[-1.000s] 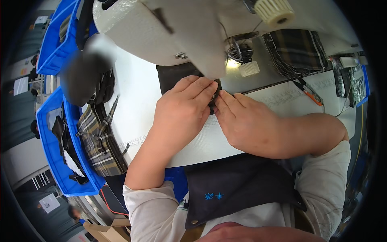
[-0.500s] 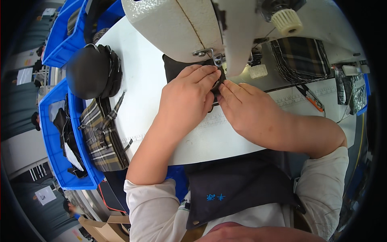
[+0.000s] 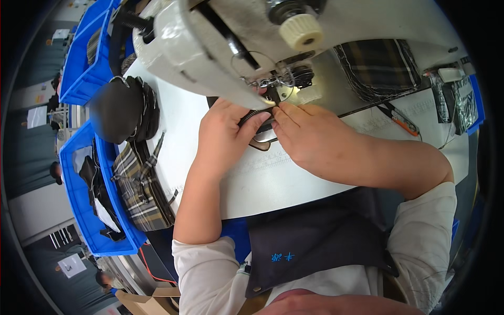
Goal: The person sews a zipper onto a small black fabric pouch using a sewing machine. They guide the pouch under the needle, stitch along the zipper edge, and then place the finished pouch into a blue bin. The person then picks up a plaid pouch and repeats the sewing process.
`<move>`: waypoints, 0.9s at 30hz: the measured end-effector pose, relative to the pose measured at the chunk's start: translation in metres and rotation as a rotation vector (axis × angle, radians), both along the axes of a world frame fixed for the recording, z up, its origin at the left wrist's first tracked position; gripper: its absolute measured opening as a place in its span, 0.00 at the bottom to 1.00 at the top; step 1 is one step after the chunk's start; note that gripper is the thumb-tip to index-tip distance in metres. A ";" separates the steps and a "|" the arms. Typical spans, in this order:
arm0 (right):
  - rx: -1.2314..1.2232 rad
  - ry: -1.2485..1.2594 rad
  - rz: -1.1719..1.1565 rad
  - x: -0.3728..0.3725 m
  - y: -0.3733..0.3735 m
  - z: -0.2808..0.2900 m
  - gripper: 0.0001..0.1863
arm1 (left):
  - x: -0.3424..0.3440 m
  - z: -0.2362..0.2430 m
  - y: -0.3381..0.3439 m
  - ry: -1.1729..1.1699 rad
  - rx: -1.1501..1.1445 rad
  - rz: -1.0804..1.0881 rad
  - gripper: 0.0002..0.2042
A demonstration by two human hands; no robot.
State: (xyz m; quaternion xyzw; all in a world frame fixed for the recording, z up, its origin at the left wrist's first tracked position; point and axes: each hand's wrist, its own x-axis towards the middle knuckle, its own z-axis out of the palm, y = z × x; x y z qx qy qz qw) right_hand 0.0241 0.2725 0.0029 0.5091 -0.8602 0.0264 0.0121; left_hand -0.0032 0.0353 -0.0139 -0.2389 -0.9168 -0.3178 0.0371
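Observation:
Under the head of a white sewing machine [image 3: 181, 58], a dark fabric piece with a ribbed strip [image 3: 251, 116], which looks like zipper teeth, lies by the needle area. My left hand [image 3: 226, 131] pinches this piece between thumb and fingers, left of the presser foot; part of the fabric is hidden beneath the hand. My right hand [image 3: 304, 134] is closed, its fingertips pressed together on the fabric's right edge, close to the left thumb. A small brown-edged tip [image 3: 260, 145] pokes out toward me below the hands.
Stacked dark round pieces [image 3: 118, 110] and folded plaid fabric [image 3: 139, 184] lie at the table's left, beside blue bins [image 3: 94, 241]. At right are stacked plaid squares [image 3: 378, 68], orange-handled snips [image 3: 401, 123] and plastic packets [image 3: 464, 105]. A printed ruler [image 3: 247, 167] crosses the white table.
The view has shifted, so more of the machine head's left side shows. My left hand has turned and moved slightly toward me, its thumb now visible on the ribbed strip. The right hand stays beside it.

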 end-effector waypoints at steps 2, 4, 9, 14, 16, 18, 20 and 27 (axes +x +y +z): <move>-0.031 0.038 -0.005 0.001 0.000 -0.004 0.21 | -0.002 0.004 0.002 -0.171 0.200 -0.028 0.08; -0.094 0.077 -0.005 0.001 0.000 -0.012 0.17 | -0.005 0.000 0.001 -0.363 0.468 -0.111 0.09; -0.127 0.104 0.014 0.001 -0.001 -0.015 0.12 | 0.005 0.008 0.014 -0.164 0.107 -0.016 0.10; 0.035 0.048 0.010 0.003 -0.002 -0.006 0.20 | 0.003 0.001 0.036 0.366 -0.169 0.084 0.15; 0.042 0.063 0.009 0.003 -0.002 -0.007 0.20 | 0.002 0.002 0.037 0.444 -0.213 0.084 0.15; 0.054 0.075 0.013 0.002 -0.002 -0.007 0.20 | 0.001 0.001 0.034 0.461 -0.193 0.028 0.14; 0.057 0.056 0.020 0.003 -0.003 -0.005 0.20 | 0.002 0.003 0.033 0.455 -0.188 -0.002 0.13; 0.072 0.091 0.044 0.013 -0.003 -0.004 0.23 | 0.012 0.013 0.028 0.287 -0.223 -0.072 0.16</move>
